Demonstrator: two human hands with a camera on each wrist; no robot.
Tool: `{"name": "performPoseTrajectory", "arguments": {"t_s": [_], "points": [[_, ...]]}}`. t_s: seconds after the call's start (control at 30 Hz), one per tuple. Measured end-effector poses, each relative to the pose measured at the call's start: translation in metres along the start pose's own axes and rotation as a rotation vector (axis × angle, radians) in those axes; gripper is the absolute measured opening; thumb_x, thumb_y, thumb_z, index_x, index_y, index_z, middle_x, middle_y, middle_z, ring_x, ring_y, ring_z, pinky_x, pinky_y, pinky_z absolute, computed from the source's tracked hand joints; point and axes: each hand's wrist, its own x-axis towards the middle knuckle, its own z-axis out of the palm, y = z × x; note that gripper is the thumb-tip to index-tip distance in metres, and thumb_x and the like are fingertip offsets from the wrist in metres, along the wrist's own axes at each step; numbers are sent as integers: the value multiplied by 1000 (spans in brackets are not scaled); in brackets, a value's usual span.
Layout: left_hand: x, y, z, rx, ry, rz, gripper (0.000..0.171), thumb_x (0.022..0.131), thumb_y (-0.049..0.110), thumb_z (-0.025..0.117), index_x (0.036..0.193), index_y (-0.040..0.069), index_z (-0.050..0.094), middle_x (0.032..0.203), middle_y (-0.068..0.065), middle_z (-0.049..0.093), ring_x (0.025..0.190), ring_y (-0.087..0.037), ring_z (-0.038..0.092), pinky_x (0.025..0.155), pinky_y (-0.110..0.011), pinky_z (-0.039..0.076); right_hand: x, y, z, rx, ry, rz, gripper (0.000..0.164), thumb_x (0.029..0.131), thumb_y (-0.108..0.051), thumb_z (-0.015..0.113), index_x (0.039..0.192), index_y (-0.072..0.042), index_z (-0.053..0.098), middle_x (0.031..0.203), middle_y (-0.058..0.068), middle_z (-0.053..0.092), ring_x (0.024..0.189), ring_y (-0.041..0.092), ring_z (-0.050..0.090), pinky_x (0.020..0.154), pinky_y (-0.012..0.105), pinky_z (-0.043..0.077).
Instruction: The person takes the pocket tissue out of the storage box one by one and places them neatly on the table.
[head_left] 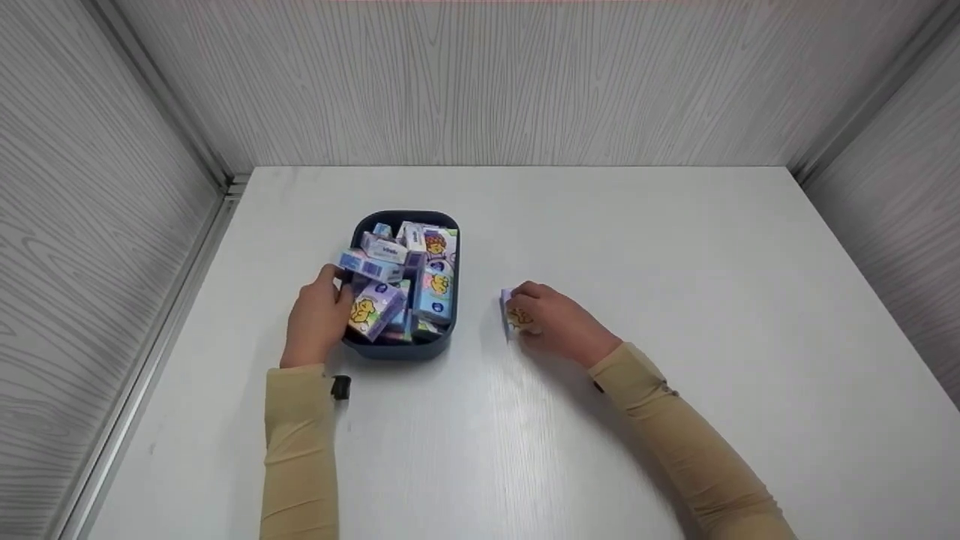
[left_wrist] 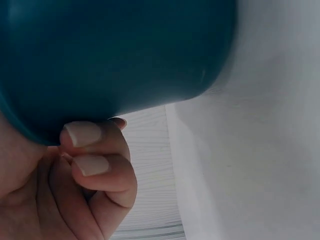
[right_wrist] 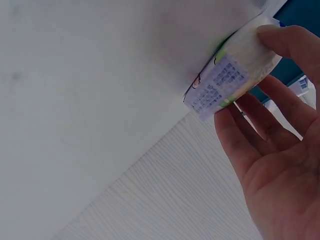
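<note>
White tabletop [head_left: 675, 232]: bin [head_left: 397, 351] of small packs [head_left: 375, 307] toward left edge, left hand [head_left: 313, 315] gripping its rim, likely to steady it; right hand [head_left: 562, 322] pinches another pack [right_wrist: 229, 75].

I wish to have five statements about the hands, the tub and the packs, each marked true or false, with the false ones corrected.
1. The left hand holds the tub by its rim. True.
2. The right hand grips a pack outside the tub. True.
3. The tub is empty. False: many packs lie in it.
4. The tub stands to the right of the right hand. False: it stands to the left.
5. Both sleeves are tan. True.
</note>
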Motion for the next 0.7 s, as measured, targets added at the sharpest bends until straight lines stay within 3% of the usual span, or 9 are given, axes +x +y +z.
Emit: {"name": "performPoseTrajectory", "arguments": {"t_s": [0.4,0.7], "points": [[0,1,1,-22,-12,-15,33,100,20,43,127,1,46,80,-12,56,66,-24,49,58,-37,38,42,15,-1,-4,-40,141,45,80,-4,76,121,-7,59,117,6,54,106,19,55,93,34,43],[-1,0,1,-1,4,2,32,100,20,44,125,0,47,77,-12,55,63,-24,48,56,-36,37,73,28,0,24,-22,187,40,82,0,72,120,-5,59,111,7,55,99,20,55,91,34,44]]}}
